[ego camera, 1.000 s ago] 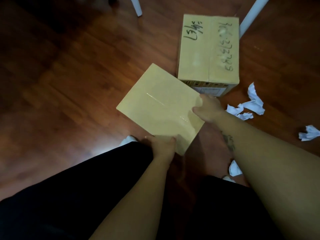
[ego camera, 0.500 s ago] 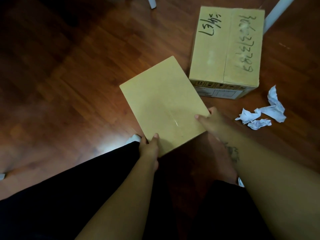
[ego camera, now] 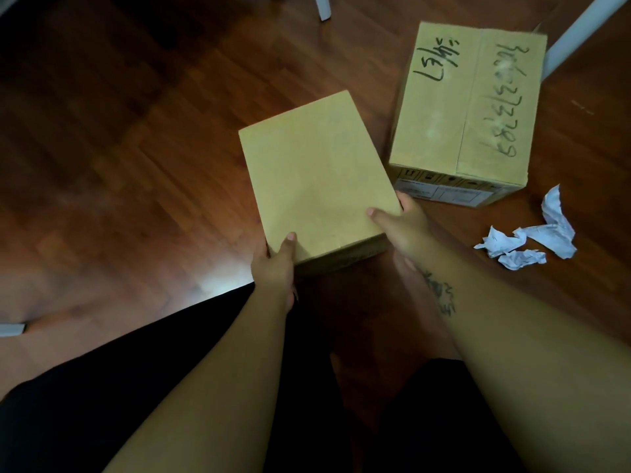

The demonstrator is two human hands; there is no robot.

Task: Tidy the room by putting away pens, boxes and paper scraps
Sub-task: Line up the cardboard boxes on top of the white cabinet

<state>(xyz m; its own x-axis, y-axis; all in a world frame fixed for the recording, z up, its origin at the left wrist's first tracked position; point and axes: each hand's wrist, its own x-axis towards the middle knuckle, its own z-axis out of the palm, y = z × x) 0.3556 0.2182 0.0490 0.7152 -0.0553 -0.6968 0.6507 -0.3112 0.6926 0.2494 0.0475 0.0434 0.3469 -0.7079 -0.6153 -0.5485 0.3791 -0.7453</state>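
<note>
I hold a plain brown cardboard box (ego camera: 316, 175) above the wooden floor, in the middle of the view. My left hand (ego camera: 277, 264) grips its near left corner, thumb on top. My right hand (ego camera: 403, 221) grips its near right corner, thumb on the top face. A larger cardboard box (ego camera: 464, 107) with black handwriting stands on the floor to the right, apart from the held box. Several crumpled white paper scraps (ego camera: 532, 240) lie on the floor near the larger box's front right.
Dark wooden floor (ego camera: 119, 148) stretches to the left. White furniture legs stand at the top centre (ego camera: 322, 6) and top right (ego camera: 577, 32). A small white object (ego camera: 12, 328) lies at the left edge. My black-clad legs fill the bottom.
The held box has turned clockwise and now lies straighter and closer to level. My left hand has shifted to its near left corner. The view has shifted, so the larger box appears further right.
</note>
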